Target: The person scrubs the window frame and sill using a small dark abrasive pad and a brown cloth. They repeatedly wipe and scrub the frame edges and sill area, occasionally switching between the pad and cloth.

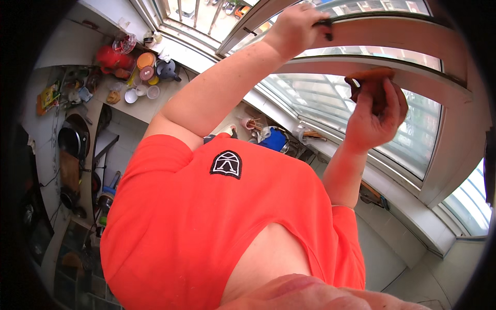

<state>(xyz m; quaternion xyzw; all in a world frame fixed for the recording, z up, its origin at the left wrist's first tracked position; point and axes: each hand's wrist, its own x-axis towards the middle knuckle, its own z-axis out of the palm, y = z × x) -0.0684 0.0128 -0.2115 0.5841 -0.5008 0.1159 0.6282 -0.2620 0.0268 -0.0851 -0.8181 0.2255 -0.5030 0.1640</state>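
Note:
My left hand [296, 29] is raised at the window and slightly blurred. Its fingers close on a small black and reddish object [325, 28], too blurred to name. Lower and to the right, my right hand [378, 112] grips a crumpled brown cloth [374, 91]. The cloth's upper edge overlaps a rail of the window frame [403, 69] in the view; whether it touches the frame I cannot tell. Behind the right hand is a glass pane [420, 128] with pale slats showing through it.
A white sill [403, 190] runs below the window. On the counter [153, 110] at left stand a dark pitcher [166, 70], an orange-lidded jar [145, 60], a red container [112, 58] and white bowls [141, 91]. A blue item [274, 139] lies among utensils. Pans [71, 135] hang left.

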